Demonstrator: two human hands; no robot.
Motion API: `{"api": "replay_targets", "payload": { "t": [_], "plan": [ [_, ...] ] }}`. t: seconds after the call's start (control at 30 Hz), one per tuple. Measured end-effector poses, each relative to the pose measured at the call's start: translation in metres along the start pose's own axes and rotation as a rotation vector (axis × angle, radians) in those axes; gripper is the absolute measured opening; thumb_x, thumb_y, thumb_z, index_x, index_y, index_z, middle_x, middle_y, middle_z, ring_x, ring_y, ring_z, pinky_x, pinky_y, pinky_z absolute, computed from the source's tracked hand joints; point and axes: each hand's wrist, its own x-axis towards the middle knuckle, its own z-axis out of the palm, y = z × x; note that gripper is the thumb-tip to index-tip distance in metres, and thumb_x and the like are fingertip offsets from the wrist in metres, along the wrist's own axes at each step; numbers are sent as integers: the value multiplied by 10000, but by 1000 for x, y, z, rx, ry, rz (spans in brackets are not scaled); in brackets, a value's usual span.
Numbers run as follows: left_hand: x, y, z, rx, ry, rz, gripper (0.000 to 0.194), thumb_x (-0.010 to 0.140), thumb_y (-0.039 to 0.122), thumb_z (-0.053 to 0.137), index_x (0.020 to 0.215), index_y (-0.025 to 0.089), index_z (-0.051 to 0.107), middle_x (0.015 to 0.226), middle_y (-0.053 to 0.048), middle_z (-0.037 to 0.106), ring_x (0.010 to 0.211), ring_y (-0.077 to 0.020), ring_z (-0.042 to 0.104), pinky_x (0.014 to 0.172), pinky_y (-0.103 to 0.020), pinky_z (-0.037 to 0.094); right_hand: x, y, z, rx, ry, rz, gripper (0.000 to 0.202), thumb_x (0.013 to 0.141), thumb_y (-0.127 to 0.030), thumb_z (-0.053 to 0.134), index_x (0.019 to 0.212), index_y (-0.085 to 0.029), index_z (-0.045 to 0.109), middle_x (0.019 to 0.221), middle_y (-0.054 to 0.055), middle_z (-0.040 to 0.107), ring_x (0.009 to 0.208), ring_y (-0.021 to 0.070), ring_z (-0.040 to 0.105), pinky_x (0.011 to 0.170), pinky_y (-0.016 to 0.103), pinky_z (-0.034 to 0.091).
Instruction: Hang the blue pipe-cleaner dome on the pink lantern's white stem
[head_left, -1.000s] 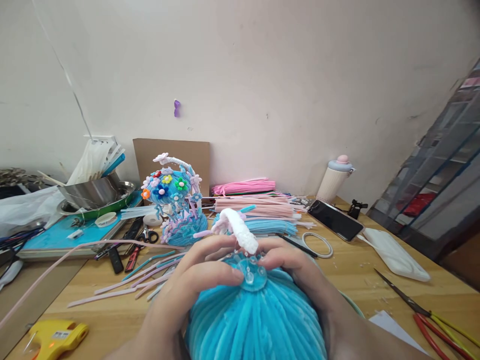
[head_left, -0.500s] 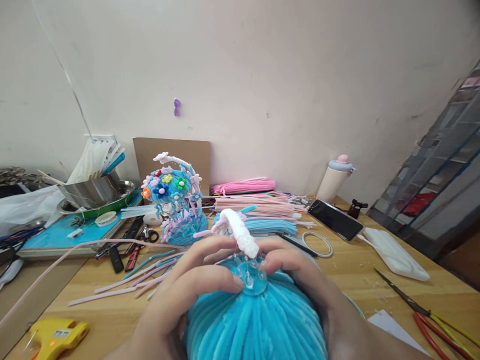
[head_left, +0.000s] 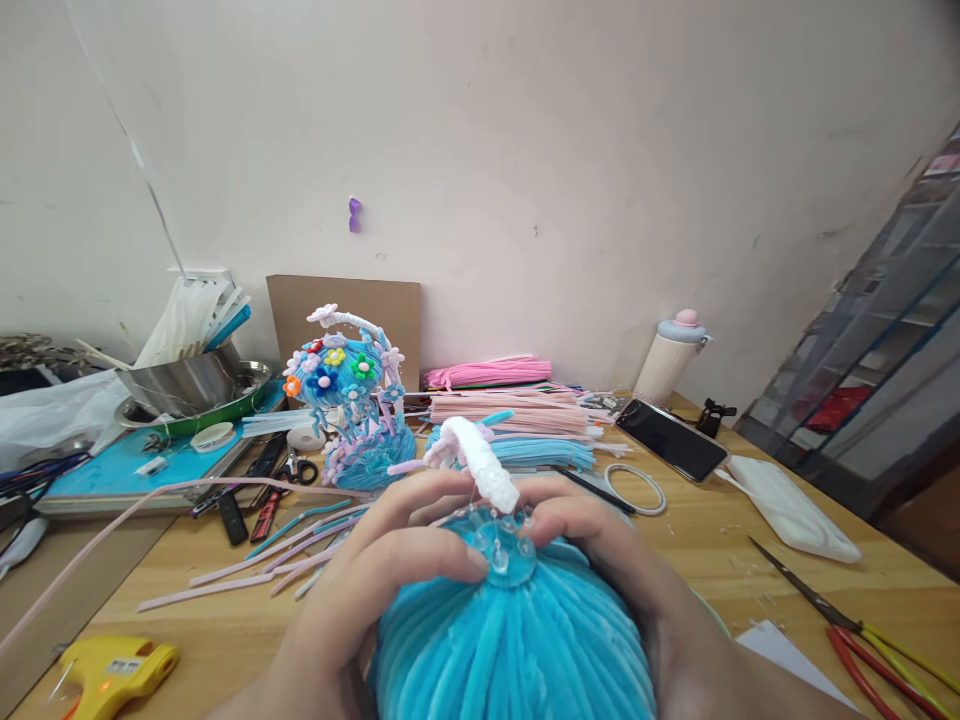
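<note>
A round dome of blue pipe cleaners (head_left: 510, 650) sits close in front of me, its strands gathered at a blue disc (head_left: 517, 572) on top. My left hand (head_left: 390, 560) wraps its left side, thumb pressed at the disc's edge. On the other side my right hand (head_left: 600, 540) curls round the dome, a fingertip by the clear beads (head_left: 500, 555) that hang over the disc. Just above them rises a curved white fuzzy stem (head_left: 480, 465); its far end bears pale pink pieces. Behind my left hand stands a flower-covered blue pipe-cleaner ornament (head_left: 345, 385).
Bundles of pink and blue pipe cleaners (head_left: 517, 408) lie at the back. To the right are a phone (head_left: 671, 440), a white power bank (head_left: 795, 508) and open scissors (head_left: 832, 615). A yellow glue gun (head_left: 116, 675) lies front left; a metal bowl (head_left: 184, 385) stands behind.
Both hands keep their hold on the blue dome. The dome and the white stem have shifted only very slightly to the right.
</note>
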Motion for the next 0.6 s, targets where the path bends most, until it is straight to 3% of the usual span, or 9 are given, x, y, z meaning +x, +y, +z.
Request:
{"api": "replay_targets", "payload": {
  "t": [0.1,0.23,0.37,0.47,0.6],
  "plan": [
    [3,-8,-1,-168,29,1,221,768,424,684,956,309,658,1211,-14,632,1168,-292,573,1013,-460,468,-2,4,4,106,65,11,732,468,-568,843,1072,-290,537,1202,65,570,1181,322,526,1013,492,403],
    [3,-11,8,-416,106,59,260,795,427,645,1030,333,588,1108,-13,694,1092,-261,623,941,-456,511,-4,7,14,284,180,67,693,446,-491,880,1017,-306,534,1194,40,576,1176,335,539,977,501,427],
    [3,-9,17,-653,100,-97,195,846,332,607,1037,345,570,1086,8,698,1074,-225,621,920,-407,511,-3,4,17,379,205,145,474,600,-440,830,959,-297,556,1170,41,604,1148,316,566,936,508,452],
    [6,-15,16,-776,98,-223,199,839,381,604,1029,336,561,1061,3,691,1037,-235,625,926,-440,492,-1,2,13,378,186,168,360,700,-433,767,963,-294,564,1172,48,612,1145,294,572,952,515,442],
    [11,-27,8,-699,94,-285,199,815,422,623,961,288,606,1055,-29,660,1067,-266,600,987,-473,430,1,5,9,314,147,58,603,507,-475,867,995,-309,554,1177,43,606,1174,329,550,990,536,412]
  ]
}}
